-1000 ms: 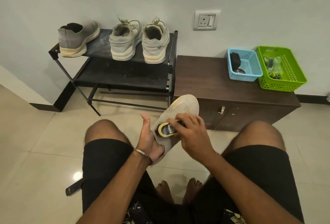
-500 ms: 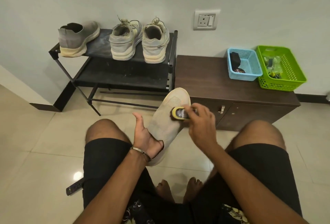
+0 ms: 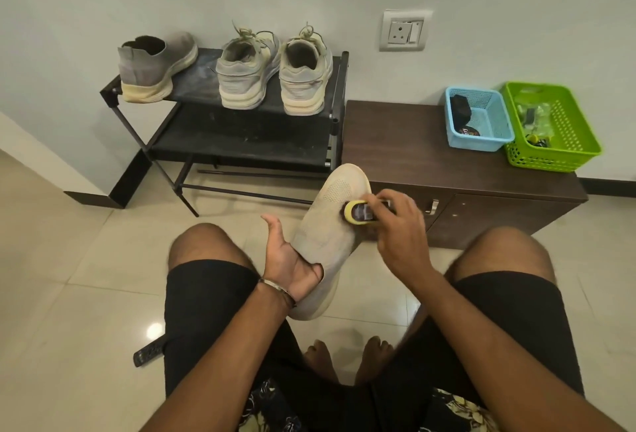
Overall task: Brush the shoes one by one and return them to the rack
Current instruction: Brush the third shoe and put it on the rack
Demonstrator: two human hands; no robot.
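We hold the shoe (image 3: 330, 225) above the floor between our knees, toe toward the rack (image 3: 241, 129). Our left hand (image 3: 292, 266) grips its heel, fingers hidden inside, thumb spread. Our right hand (image 3: 399, 228) pinches the brush (image 3: 358, 213) against the upper. Three shoes line the rack's top front edge; its lower shelf is open.

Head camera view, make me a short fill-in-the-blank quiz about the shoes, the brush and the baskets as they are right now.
1. The right hand presses a yellow-rimmed brush against the shoe held by the ____ hand.
2. ____ shoes stand on the top shelf of the rack.
3. On the brown cabinet, the blue basket sits beside a ____ basket.

Missing words: left; three; green
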